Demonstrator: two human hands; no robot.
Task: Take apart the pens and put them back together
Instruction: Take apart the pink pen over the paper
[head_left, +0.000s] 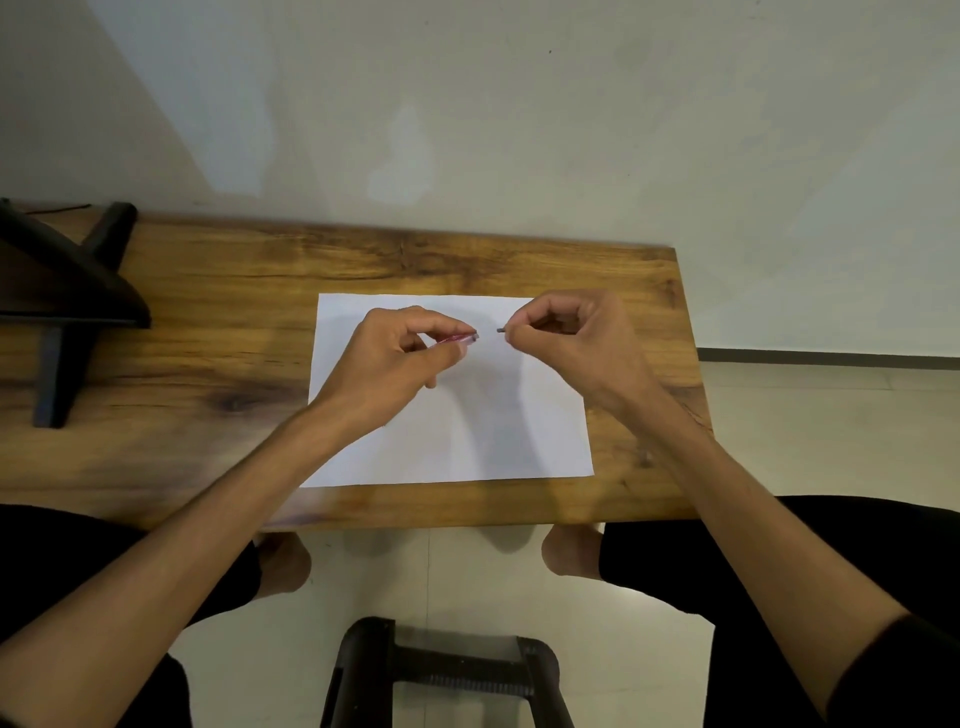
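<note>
Frame centre: left hand (400, 353) pinches a reddish pen barrel (458, 339) between thumb and curled fingers, its open end pointing right, held just above a white paper sheet (452, 441) lying on the wooden bench (208, 374). Right hand (566, 338), fingers curled, pinches a small dark pen piece (500, 329) whose tip pokes left toward the barrel, near it but not touching; what piece it is cannot be told. Dark stand (67, 291) sits on the bench at left of frame, and a black stool frame (447, 675) shows at bottom centre on the floor.
</note>
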